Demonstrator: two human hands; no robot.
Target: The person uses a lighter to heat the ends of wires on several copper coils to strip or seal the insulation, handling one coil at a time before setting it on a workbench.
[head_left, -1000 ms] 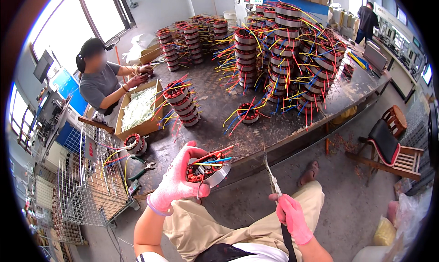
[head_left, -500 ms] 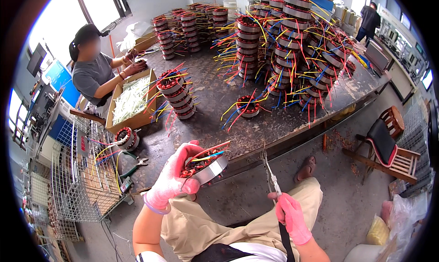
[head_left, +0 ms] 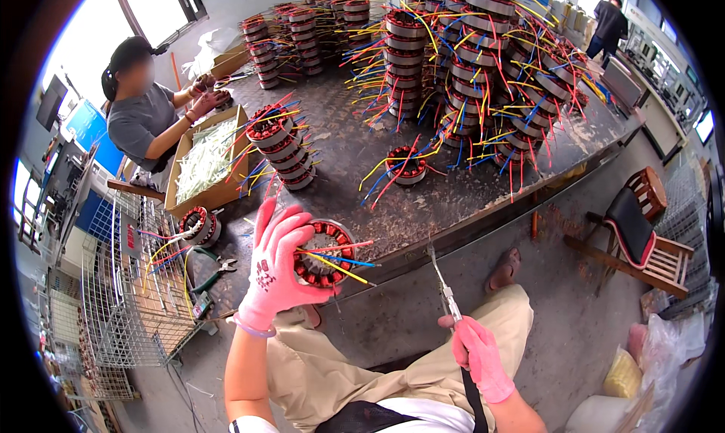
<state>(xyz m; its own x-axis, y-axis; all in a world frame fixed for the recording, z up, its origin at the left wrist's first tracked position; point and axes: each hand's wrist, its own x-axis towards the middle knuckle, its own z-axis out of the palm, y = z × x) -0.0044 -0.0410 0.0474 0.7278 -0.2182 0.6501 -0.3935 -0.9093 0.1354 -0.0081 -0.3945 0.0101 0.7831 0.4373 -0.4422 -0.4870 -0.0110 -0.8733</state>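
Note:
My left hand, in a pink glove, grips a motor stator above the table's near edge. The ring's open face is turned toward me, showing red windings, with red, blue and yellow lead wires pointing right. My right hand, also gloved in pink, is closed round a slim metal tool with a thin tip pointing up and away. That tip is apart from the stator; the tool's exact kind is not clear. A lone stator lies on the table, and another with white sleeved leads sits at the left corner.
The dark worktable carries tall stacks of stators and a shorter stack. A box of white sleeves stands near a co-worker handling a stator. Pliers lie beside a wire basket. A chair stands right.
My left hand has raised the stator and turned it, so its open face now shows. My right hand holds the tool in nearly the same place. The view has shifted slightly.

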